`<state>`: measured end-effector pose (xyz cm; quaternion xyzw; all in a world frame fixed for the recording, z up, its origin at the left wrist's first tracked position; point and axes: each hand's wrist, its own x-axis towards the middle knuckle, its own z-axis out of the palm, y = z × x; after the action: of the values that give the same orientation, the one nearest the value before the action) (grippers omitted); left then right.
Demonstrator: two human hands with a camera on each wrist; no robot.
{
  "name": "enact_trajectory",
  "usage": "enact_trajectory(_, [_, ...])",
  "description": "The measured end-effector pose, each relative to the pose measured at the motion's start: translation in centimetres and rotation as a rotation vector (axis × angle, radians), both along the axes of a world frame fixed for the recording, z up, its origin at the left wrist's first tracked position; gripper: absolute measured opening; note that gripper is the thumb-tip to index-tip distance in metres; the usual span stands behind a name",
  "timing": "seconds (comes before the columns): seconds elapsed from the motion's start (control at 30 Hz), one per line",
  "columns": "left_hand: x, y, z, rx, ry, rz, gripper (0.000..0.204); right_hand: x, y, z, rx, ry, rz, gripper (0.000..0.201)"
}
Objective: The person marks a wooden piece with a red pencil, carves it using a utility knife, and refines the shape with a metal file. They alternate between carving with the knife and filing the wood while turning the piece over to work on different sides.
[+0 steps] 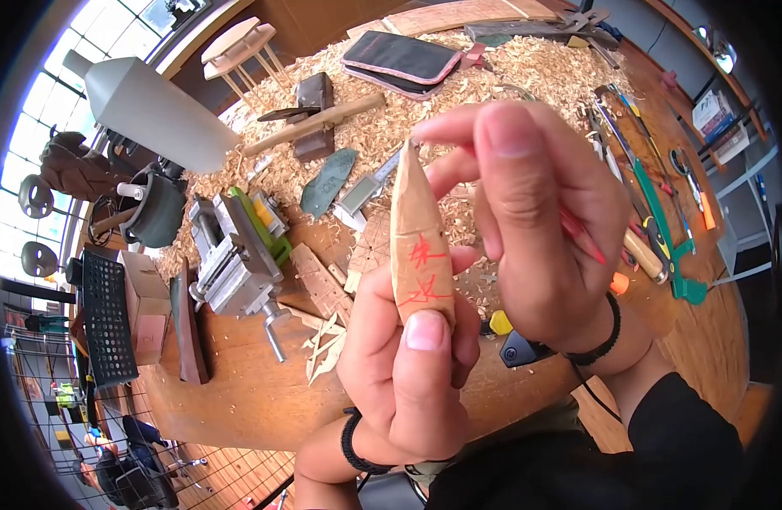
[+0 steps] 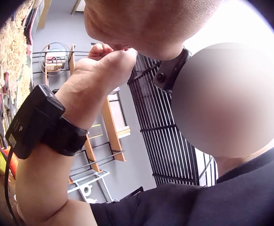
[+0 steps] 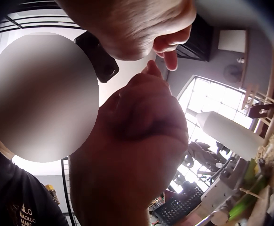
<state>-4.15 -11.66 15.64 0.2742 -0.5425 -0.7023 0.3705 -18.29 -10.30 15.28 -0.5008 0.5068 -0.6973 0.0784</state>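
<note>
My left hand [image 1: 416, 382] grips a carved wooden piece [image 1: 418, 229] by its lower end, thumb on its face. The pale wood stands upright, tapers to a point at the top and bears red handwritten characters. My right hand [image 1: 548, 212] is raised beside it, index fingertip right at the point. A slim red pen-like thing [image 1: 583, 236] lies tucked in the right hand, partly hidden by the fingers and palm. In the left wrist view the right hand [image 2: 106, 68] shows with curled fingers; in the right wrist view the left hand [image 3: 141, 110] appears from below, the wood hidden.
Wood shavings [image 1: 527, 72] cover the back of the bench. A metal vise [image 1: 233, 255] stands left, near a caliper [image 1: 365, 191], a wooden mallet [image 1: 314, 119] and a black zip case [image 1: 401, 59]. Several tools, including a green-handled saw [image 1: 663, 229], lie right.
</note>
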Motion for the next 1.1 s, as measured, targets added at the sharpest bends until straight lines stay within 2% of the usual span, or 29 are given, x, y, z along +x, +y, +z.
enact_trajectory(0.03, [-0.1, 0.0, 0.0, -0.002, -0.004, -0.004, 0.055, -0.2, 0.1, 0.0, 0.054, 0.032, 0.05, 0.037])
enact_trajectory(0.1, [-0.3, -0.1, -0.3, 0.036, 0.106, -0.014, 0.038, -0.1, -0.1, 0.0, 0.077, -0.019, 0.038, 0.041])
enact_trajectory(0.17, [-0.4, -0.1, -0.4, 0.04, 0.105, -0.018, 0.038, -0.3, -0.1, 0.2, 0.107, -0.086, 0.171, 0.041])
enact_trajectory(0.4, [-0.7, 0.1, -0.8, 0.04, 0.099, -0.014, 0.038, -0.6, -0.1, 0.6, 0.054, -0.04, 0.202, 0.031])
enact_trajectory(0.47, [-0.8, 0.1, -0.9, 0.032, 0.108, -0.016, 0.037, -0.8, 0.4, 1.3, 0.161, -0.081, 0.243, 0.028])
enact_trajectory(0.67, [-0.3, 1.9, -1.1, -0.06, 0.228, -0.055, 0.031, 0.1, 1.6, 1.8, 0.03, 0.072, 0.164, 0.028])
enact_trajectory(0.7, [-0.1, 2.7, -1.0, -0.069, 0.184, -0.007, 0.03, 0.5, 2.1, 1.9, 0.002, 0.081, 0.149, 0.029])
enact_trajectory(0.77, [1.0, 3.3, -1.9, -0.209, 0.229, -0.05, 0.029, 1.2, 3.2, 2.2, 0.028, 0.118, 0.172, 0.029])
enact_trajectory(0.83, [2.5, 4.7, -2.3, -0.208, 0.208, -0.007, 0.03, 2.3, 4.6, 2.1, 0.081, 0.063, 0.198, 0.029])
enact_trajectory(0.9, [4.2, 7.0, -3.4, -0.245, 0.013, 0.101, 0.033, 3.7, 6.1, 0.4, 0.117, 0.058, 0.224, 0.028])
enact_trajectory(0.97, [5.3, 9.1, -6.8, -0.386, -0.031, 0.17, 0.036, 4.3, 8.5, -1.3, 0.261, 0.216, 0.209, 0.029])
enact_trajectory(1.07, [6.0, 11.8, -11.2, -0.517, -0.099, 0.256, 0.038, 4.4, 12.1, -4.1, 0.457, 0.223, 0.246, 0.03])
enact_trajectory(1.1, [6.1, 12.4, -12.0, -0.492, -0.092, 0.261, 0.038, 4.3, 12.9, -5.5, 0.482, 0.232, 0.251, 0.03])
